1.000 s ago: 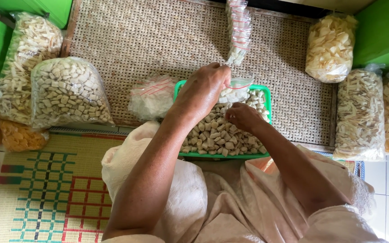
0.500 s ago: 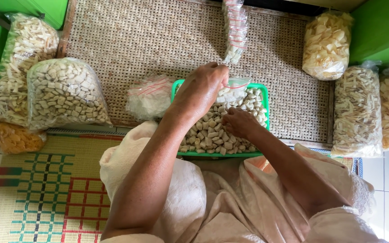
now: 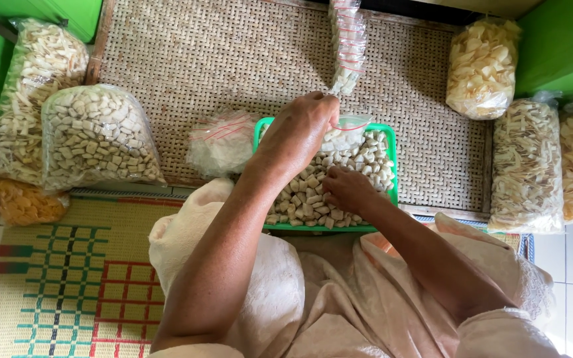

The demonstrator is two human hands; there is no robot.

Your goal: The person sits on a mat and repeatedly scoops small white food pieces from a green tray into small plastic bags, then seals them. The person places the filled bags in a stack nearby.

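2 bare hands work over a shallow green plastic tray (image 3: 390, 174) heaped with small pale square crackers (image 3: 303, 192), which sits at the centre of the frame on a woven rattan mat (image 3: 200, 59), just above the person's lap, probably so both hands reach it without stretching. The left hand (image 3: 296, 132) hovers over the tray's upper edge with its fingers bunched together, pinching the mouth of a small clear plastic pouch with a red seal line (image 3: 346, 129); the pouch hangs directly under the fingertips and rests against the cracker heap, seemingly held open and steady there so pieces can drop in. The right hand (image 3: 346, 189) lies low on the heap at the tray's right half, fingers curled down among the crackers; whether they are closed on any pieces I cannot tell, since the knuckles hide the tips. A hanging strip of small filled clear packets (image 3: 347, 43) dangles at the upper centre, ending just above the left hand. A crumpled pile of empty clear pouches (image 3: 220, 142) lies touching the tray's left side, close at hand. At the left of the frame sit 2 large clear bags, 1 of square crackers (image 3: 97, 139) and 1 of pale strips (image 3: 31, 86); 3 more clear bags of pale chips (image 3: 482, 66) stand at the right, well apart from the tray.
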